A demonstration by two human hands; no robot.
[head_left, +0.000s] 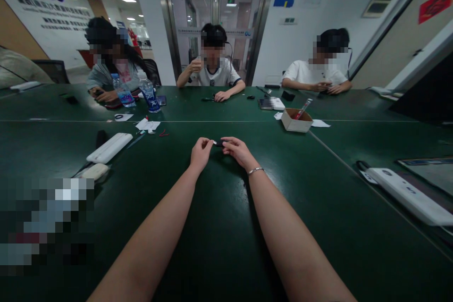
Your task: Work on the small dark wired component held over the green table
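Over the green table (219,226), both my hands meet at a small black object with a silvery end (218,143). It is too small for me to tell its kind. My left hand (201,155) is closed, thumb and fingers pinching at the silvery end. From the other side, my right hand (239,152), with a silver bracelet at the wrist, grips the dark end between thumb and fingertips. The fingers partly cover the object.
A small cardboard box (296,125) stands ahead to the right. White power strips (110,147) lie at both sides. Paper scraps (147,124) and two bottles (150,94) are ahead left. Across the table sit three people, one central person (212,73) resting a hand on the tabletop.
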